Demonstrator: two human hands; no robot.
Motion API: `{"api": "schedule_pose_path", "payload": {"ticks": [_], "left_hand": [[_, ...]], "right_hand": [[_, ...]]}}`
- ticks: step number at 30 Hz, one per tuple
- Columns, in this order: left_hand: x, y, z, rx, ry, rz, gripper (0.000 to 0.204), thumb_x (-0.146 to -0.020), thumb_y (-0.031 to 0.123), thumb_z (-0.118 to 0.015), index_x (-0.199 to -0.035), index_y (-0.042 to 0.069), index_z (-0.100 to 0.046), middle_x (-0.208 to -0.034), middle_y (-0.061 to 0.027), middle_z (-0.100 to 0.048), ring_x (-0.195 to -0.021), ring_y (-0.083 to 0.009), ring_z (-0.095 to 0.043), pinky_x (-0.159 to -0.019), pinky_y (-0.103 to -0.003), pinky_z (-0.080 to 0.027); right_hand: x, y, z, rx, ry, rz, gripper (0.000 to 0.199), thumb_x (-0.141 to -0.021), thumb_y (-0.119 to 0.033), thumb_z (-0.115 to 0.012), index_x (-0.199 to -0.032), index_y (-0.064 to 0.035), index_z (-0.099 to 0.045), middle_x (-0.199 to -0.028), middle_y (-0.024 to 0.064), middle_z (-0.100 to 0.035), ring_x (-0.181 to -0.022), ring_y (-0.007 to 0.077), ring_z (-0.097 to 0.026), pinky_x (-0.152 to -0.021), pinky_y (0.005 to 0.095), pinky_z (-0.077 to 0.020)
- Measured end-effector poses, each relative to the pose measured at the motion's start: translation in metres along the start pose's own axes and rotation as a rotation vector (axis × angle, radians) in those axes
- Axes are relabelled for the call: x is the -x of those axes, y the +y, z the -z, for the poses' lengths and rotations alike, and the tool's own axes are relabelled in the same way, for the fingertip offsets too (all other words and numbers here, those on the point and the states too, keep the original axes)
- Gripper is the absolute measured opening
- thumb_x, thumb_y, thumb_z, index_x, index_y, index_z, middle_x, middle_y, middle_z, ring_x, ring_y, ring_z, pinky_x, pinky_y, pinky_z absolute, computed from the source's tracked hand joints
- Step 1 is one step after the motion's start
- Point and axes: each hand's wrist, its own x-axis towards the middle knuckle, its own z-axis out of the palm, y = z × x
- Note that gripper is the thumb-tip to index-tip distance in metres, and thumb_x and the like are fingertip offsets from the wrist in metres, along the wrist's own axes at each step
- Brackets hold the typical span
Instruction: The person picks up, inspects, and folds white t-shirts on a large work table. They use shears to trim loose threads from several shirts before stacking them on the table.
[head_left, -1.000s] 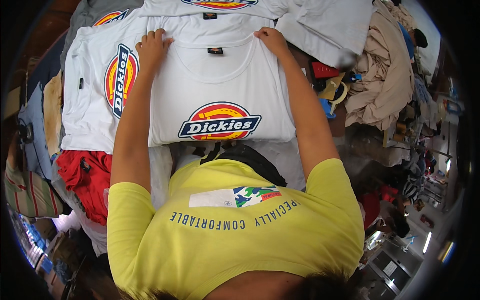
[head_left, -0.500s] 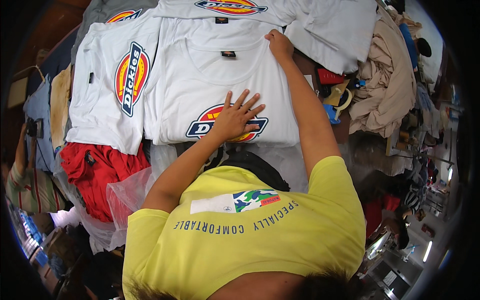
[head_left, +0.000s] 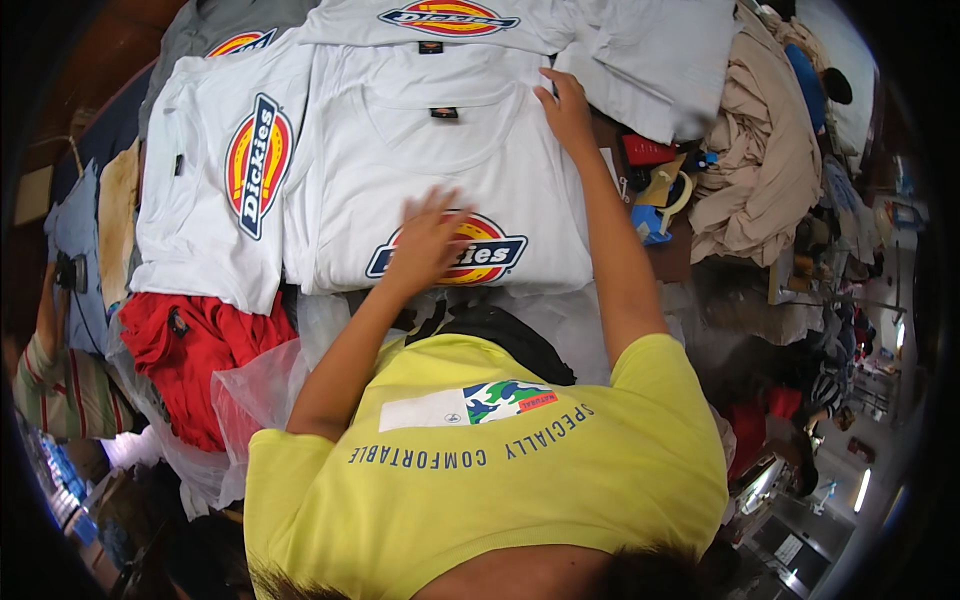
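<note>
A folded white T-shirt with a red, yellow and dark blue chest print lies flat in front of me, its neckline away from me. Over the left part of the print is my left hand, palm down, its spread fingers slightly blurred. I cannot tell how firmly it touches the cloth. At the shirt's far right shoulder rests my right hand, thumb and fingers apart, with nothing gripped. More folded white shirts lie beneath and beyond; another white T-shirt with the same print lies to the left.
Red garments in clear plastic lie at the near left. Right of the shirts are a tape roll, a red box and a heap of beige cloth. A grey shirt lies far left. Another person's striped sleeve shows at left.
My right hand has loosened its pinch on the shirt's shoulder and its fingers have spread. My left hand has slid leftward over the print, uncovering its right side.
</note>
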Motion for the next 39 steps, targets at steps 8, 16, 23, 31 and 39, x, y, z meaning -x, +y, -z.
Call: {"api": "schedule_pose_path", "payload": {"ticks": [8,16,23,31,39], "left_hand": [[0.171,-0.082,0.063,0.0,0.414,0.712,0.035,-0.08,0.011,-0.063,-0.109,-0.001,-0.048,-0.104,-0.0156,-0.052,-0.094,-0.0263,-0.049,-0.084,-0.035,-0.039],[0.172,-0.091,0.058,0.369,0.309,0.997,0.032,-0.081,0.019,-0.067,-0.099,-0.002,-0.05,-0.08,-0.0043,-0.056,-0.07,-0.0114,-0.05,-0.068,-0.023,-0.042],[0.173,-0.088,0.085,0.642,0.303,0.975,0.024,-0.083,0.012,-0.064,-0.101,-0.002,-0.057,-0.077,-0.0015,-0.061,-0.061,-0.0065,-0.048,-0.059,-0.021,-0.039],[0.074,-0.061,0.241,0.582,0.417,0.696,0.029,-0.08,0.021,-0.065,-0.099,-0.001,-0.061,-0.068,0.0024,-0.052,-0.054,-0.0043,-0.042,-0.049,-0.018,-0.031],[-0.144,-0.175,0.297,0.674,0.667,0.157,0.049,-0.083,0.022,-0.065,-0.122,-0.004,-0.049,-0.114,-0.015,-0.056,-0.107,-0.0186,-0.053,-0.09,-0.026,-0.041]], "right_hand": [[0.202,-0.071,0.128,-0.044,-0.112,-0.811,0.021,-0.083,-0.016,-0.062,-0.097,-0.0017,-0.057,-0.085,0.0078,-0.06,-0.074,0.0186,-0.058,-0.066,0.0286,-0.0464],[0.254,-0.113,0.127,0.084,-0.064,-0.911,0.026,-0.076,-0.016,-0.07,-0.094,-0.0039,-0.057,-0.089,0.0084,-0.054,-0.077,0.0188,-0.054,-0.061,0.0281,-0.0457],[0.258,-0.099,0.118,-0.036,0.02,-0.85,0.022,-0.077,-0.013,-0.069,-0.09,-0.0021,-0.055,-0.083,0.0045,-0.052,-0.071,0.0151,-0.05,-0.059,0.0241,-0.0416],[0.118,-0.114,0.187,-0.596,0.222,-1.043,0.015,-0.087,-0.015,-0.058,-0.096,-0.0058,-0.051,-0.077,-0.0002,-0.054,-0.06,0.0073,-0.051,-0.05,0.0223,-0.0427],[-0.079,-0.006,0.126,-0.722,0.378,-0.408,0.043,-0.084,-0.004,-0.051,-0.124,-0.0047,-0.036,-0.096,0.0073,-0.055,-0.083,0.0161,-0.058,-0.074,0.0253,-0.0473]]}}
